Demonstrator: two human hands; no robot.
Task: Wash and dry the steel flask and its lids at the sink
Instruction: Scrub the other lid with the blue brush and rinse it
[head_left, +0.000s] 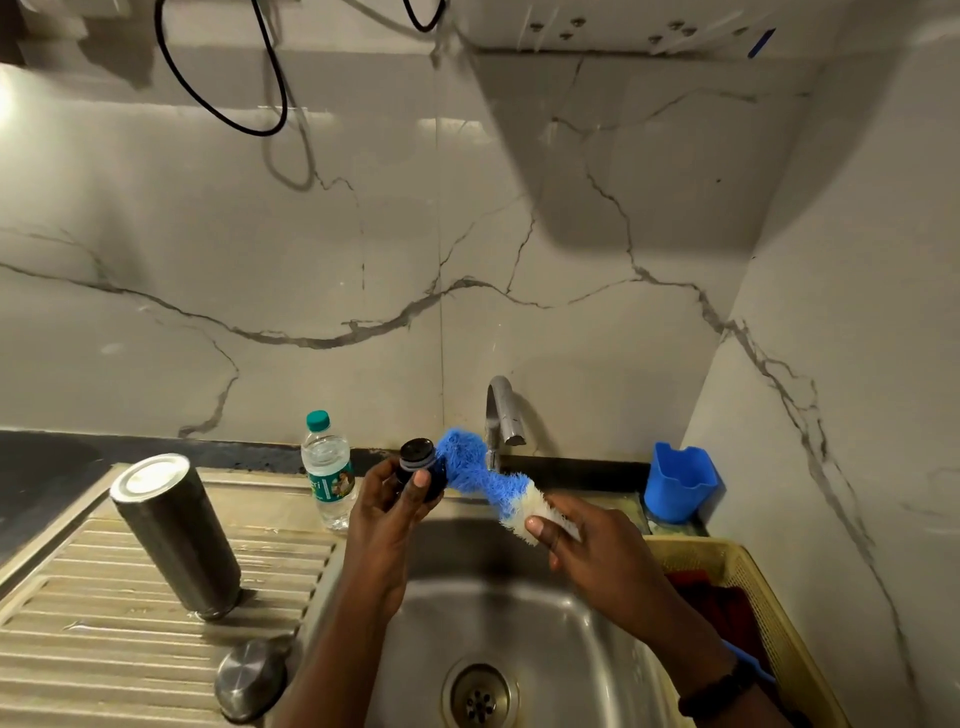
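Note:
Over the steel sink (597, 639), my left hand (387, 514) grips a dark inner lid (420, 460) of the flask. My right hand (587, 540) holds a blue and white bottle brush (480, 475) by its white end, and the blue bristles touch the lid's side. The steel flask (174, 535) stands upside down on the ribbed drainboard (104, 639) at the left. A round steel outer lid (249, 678) lies on the drainboard near the front edge.
A small plastic water bottle (328, 470) stands on the rim behind my left hand. The tap (501, 413) arches over the sink's back. A blue plastic cup (680, 480) sits at the back right, beside a yellow basket (748, 577) holding red cloth.

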